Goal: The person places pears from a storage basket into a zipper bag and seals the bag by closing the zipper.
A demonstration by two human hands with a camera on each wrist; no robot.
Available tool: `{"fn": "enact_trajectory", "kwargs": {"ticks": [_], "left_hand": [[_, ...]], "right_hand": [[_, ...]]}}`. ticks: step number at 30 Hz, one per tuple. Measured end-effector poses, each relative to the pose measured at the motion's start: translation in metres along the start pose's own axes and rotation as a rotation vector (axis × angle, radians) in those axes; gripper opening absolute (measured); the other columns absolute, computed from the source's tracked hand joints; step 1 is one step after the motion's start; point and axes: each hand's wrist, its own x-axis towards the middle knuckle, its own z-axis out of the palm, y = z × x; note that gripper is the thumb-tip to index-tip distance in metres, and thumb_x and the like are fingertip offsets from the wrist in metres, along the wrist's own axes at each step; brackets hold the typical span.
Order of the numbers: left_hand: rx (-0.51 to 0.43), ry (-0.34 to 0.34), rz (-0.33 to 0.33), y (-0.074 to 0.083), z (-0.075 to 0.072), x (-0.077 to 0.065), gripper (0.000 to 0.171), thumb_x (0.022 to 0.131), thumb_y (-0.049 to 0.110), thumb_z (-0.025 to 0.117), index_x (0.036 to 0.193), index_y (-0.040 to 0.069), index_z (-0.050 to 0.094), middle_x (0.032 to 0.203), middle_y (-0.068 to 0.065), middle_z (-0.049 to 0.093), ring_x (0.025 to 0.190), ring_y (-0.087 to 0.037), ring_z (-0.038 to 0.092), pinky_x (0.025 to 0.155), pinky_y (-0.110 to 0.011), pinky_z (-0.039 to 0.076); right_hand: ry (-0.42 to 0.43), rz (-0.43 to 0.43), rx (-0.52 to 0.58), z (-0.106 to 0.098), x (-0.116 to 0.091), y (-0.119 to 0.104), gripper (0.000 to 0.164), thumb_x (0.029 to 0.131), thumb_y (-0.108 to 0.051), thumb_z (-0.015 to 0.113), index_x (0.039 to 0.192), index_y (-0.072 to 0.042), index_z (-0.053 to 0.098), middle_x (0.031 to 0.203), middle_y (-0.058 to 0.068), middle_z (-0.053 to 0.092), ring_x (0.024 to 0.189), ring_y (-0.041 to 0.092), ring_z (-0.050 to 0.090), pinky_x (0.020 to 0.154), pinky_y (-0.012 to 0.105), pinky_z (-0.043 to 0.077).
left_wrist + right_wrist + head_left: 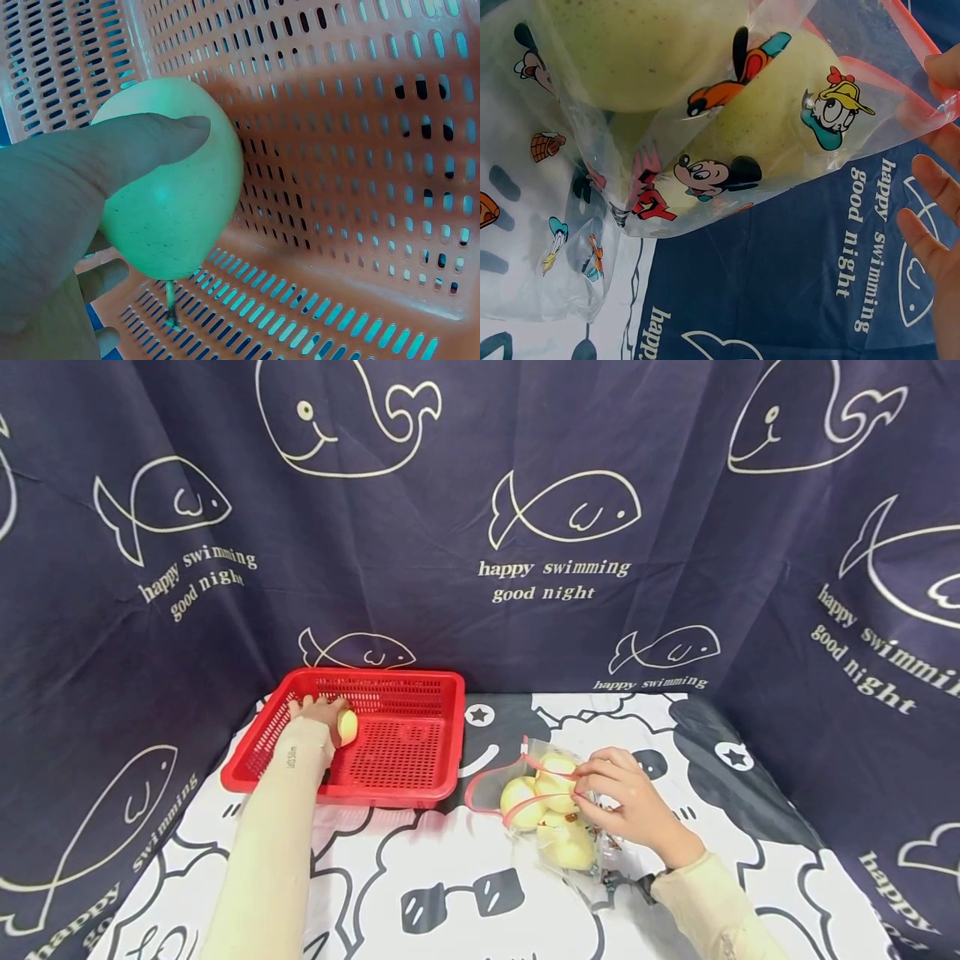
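My left hand [318, 714] is inside the red plastic basket [456, 727], holding a pale yellow pear [347, 727]. In the left wrist view the thumb [161, 139] lies across the pear [180, 217], whose stem points down towards the slotted basket. My right hand [626, 797] pinches the red zip edge of a clear plastic bag [517, 758] at its mouth. Several pale yellow pears [567, 843] lie inside that bag. Cartoon figures are printed on the bag [795, 161], as the right wrist view shows; the other right fingers are spread beside it.
A white tablecloth [450, 860] with black cartoon drawings covers the table. Dark blue curtains [555, 635] with white fish and lettering stand behind it and at both sides. The basket is at the back left, with the bag to its right.
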Motion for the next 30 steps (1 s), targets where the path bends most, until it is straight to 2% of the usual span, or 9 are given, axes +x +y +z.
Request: {"fn": "enact_trajectory", "kwargs": {"ticks": [5, 12, 17, 19, 22, 27, 30], "left_hand": [[-0.011, -0.039, -0.027, 0.007, -0.009, -0.004, 0.077, 0.068, 0.007, 0.078, 0.141, 0.008, 0.052, 0.128, -0.027, 0.058, 0.119, -0.047, 0.043, 0.103, -0.069, 0.018], [0.039, -0.117, -0.044, 0.014, -0.014, -0.002, 0.076, 0.065, 0.013, 0.08, 0.138, 0.01, 0.057, 0.115, -0.023, 0.063, 0.115, -0.044, 0.044, 0.103, -0.066, 0.017], [-0.004, -0.156, -0.049, 0.015, -0.017, 0.001, 0.079, 0.06, 0.013, 0.083, 0.135, 0.009, 0.06, 0.109, -0.018, 0.065, 0.112, -0.043, 0.042, 0.101, -0.062, 0.017], [-0.017, -0.167, -0.044, 0.015, -0.018, 0.001, 0.074, 0.058, 0.013, 0.085, 0.129, 0.01, 0.064, 0.106, -0.017, 0.065, 0.11, -0.042, 0.042, 0.1, -0.061, 0.018], [-0.035, -0.171, -0.029, 0.015, -0.019, 0.001, 0.069, 0.057, 0.016, 0.086, 0.123, 0.011, 0.066, 0.103, -0.016, 0.065, 0.109, -0.042, 0.043, 0.098, -0.06, 0.019], [-0.044, -0.149, -0.001, 0.015, -0.018, 0.0, 0.068, 0.058, 0.02, 0.088, 0.122, 0.01, 0.068, 0.103, -0.016, 0.067, 0.112, -0.043, 0.045, 0.101, -0.062, 0.017], [-0.091, -0.129, -0.031, 0.015, -0.017, 0.0, 0.071, 0.059, 0.019, 0.089, 0.126, 0.011, 0.067, 0.112, -0.022, 0.064, 0.117, -0.047, 0.04, 0.104, -0.063, 0.018]], "right_hand": [[0.005, -0.001, 0.003, 0.001, -0.001, 0.0, 0.025, 0.098, -0.031, 0.06, 0.079, -0.016, 0.068, 0.092, 0.004, 0.07, 0.087, 0.025, 0.057, 0.086, 0.038, 0.038], [0.005, -0.006, 0.009, 0.001, -0.001, 0.0, 0.025, 0.098, -0.031, 0.06, 0.079, -0.016, 0.068, 0.091, 0.004, 0.07, 0.087, 0.025, 0.057, 0.086, 0.037, 0.038], [0.003, -0.003, 0.008, 0.0, -0.001, 0.0, 0.026, 0.098, -0.031, 0.06, 0.079, -0.015, 0.068, 0.092, 0.004, 0.07, 0.087, 0.026, 0.057, 0.087, 0.037, 0.038], [0.003, -0.004, 0.007, 0.0, -0.001, 0.0, 0.025, 0.098, -0.031, 0.06, 0.079, -0.015, 0.068, 0.091, 0.004, 0.07, 0.087, 0.026, 0.057, 0.087, 0.038, 0.038], [0.004, -0.003, 0.006, 0.0, -0.001, 0.001, 0.025, 0.098, -0.031, 0.06, 0.079, -0.016, 0.067, 0.091, 0.004, 0.07, 0.087, 0.026, 0.057, 0.087, 0.038, 0.038], [0.003, -0.001, 0.004, 0.001, -0.002, 0.001, 0.025, 0.098, -0.031, 0.06, 0.079, -0.016, 0.067, 0.092, 0.003, 0.07, 0.087, 0.025, 0.057, 0.086, 0.037, 0.038], [0.004, -0.002, 0.002, 0.001, -0.003, 0.001, 0.025, 0.098, -0.031, 0.06, 0.079, -0.016, 0.067, 0.092, 0.004, 0.07, 0.087, 0.025, 0.057, 0.086, 0.037, 0.038]]}}
